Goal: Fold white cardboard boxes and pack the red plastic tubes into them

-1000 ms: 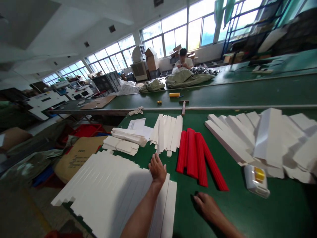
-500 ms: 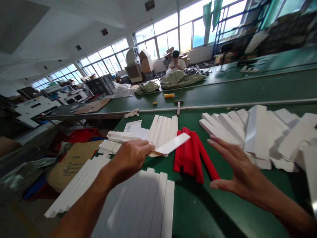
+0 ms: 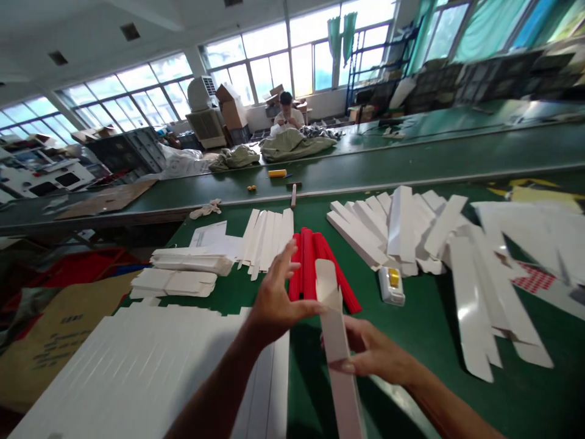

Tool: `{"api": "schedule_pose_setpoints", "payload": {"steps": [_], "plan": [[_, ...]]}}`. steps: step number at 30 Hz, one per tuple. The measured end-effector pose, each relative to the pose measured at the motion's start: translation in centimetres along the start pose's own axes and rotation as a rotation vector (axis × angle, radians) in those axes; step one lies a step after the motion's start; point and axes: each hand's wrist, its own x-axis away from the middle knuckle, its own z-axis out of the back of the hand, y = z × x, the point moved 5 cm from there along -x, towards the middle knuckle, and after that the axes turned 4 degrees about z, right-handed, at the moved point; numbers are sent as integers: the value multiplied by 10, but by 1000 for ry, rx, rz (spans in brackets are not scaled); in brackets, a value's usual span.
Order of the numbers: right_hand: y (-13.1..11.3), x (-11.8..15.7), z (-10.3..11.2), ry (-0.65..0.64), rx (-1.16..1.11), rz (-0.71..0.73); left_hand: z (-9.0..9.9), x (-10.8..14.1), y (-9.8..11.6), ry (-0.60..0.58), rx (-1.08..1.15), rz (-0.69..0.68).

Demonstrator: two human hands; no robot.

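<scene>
A long, narrow white box (image 3: 339, 360) with a raised end flap stands out in front of me, tilted. My right hand (image 3: 372, 353) grips its side, thumb on the near face and fingers behind. My left hand (image 3: 278, 299) has its fingers spread, with the thumb tip at the box's upper edge. Behind the box lie several red sticks (image 3: 307, 259) on the green table (image 3: 311, 341). A row of white strips (image 3: 267, 241) is left of them, and a large layer of flat white pieces (image 3: 137, 360) covers the near left.
At the right are piled white boxes (image 3: 402, 228), a white tape dispenser (image 3: 392, 285) and long white pieces (image 3: 470, 305). Bundled white pieces (image 3: 183, 282) lie left. A yellow roll (image 3: 276, 174) rests on the far bench. A person (image 3: 287, 116) sits beyond.
The view has turned right. The white piece has gone from my left hand's pinch to my right hand's grip and now points toward me. My left hand has opened.
</scene>
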Motion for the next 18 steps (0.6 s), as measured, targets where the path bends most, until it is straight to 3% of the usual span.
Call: {"api": "schedule_pose_setpoints", "payload": {"steps": [1,5,7,8,9,13,15,18], "plan": [[3,-2,3,30,-25,11,-12,7,-17,62,125,115],[13,-15,15,0,24,32,-66,31,-58,1,488,427],[21,-26,26,-102,45,-4,-71,34,-65,50,541,499],[26,-33,38,-86,95,-39,-67,32,-68,99,529,507],[30,-43,55,0,182,-80,-60,30,-70,162,488,502],[40,-84,144,600,618,-260,-33,25,-82,416,215,493],[48,-103,170,684,710,-350,-32,24,-86,473,149,491],[62,-120,191,702,758,-468,-38,23,-85,508,123,440]]}}
